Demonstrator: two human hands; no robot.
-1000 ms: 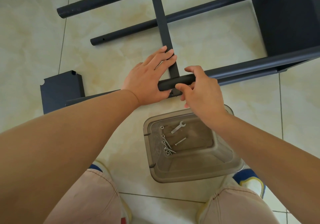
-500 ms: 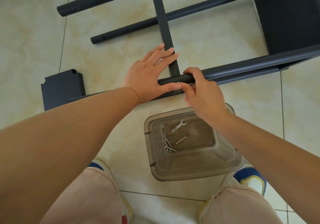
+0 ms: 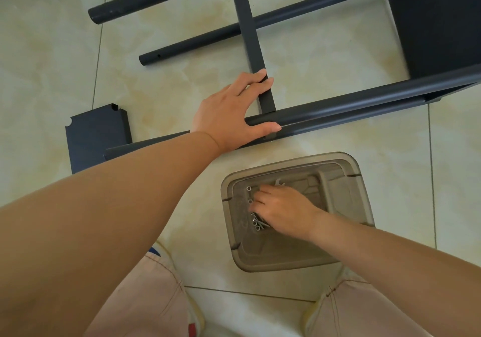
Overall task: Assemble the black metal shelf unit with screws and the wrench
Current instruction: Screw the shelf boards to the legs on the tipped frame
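Here the left hand lies flat, fingers straight, on the flat crossbar and round matte-black tube. The right hand reaches into the smoky translucent bin, fingertips apparently pinching among shiny screws; its grasp cannot be made out.

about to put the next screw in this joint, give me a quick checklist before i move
1. Left hand steadies the joint, thumb on the round tube, fingers on the flat crossbar: ok.
2. Crossbar end meets the tube: ok.
3. Screw holes lined up: cannot tell, hidden at the joint.
4. Right hand in the plastic tray at the screws: ok.
5. Screw actually pinched: cannot tell, fingertips hide it.
6. Wrench within reach in the tray: ok, mostly covered.
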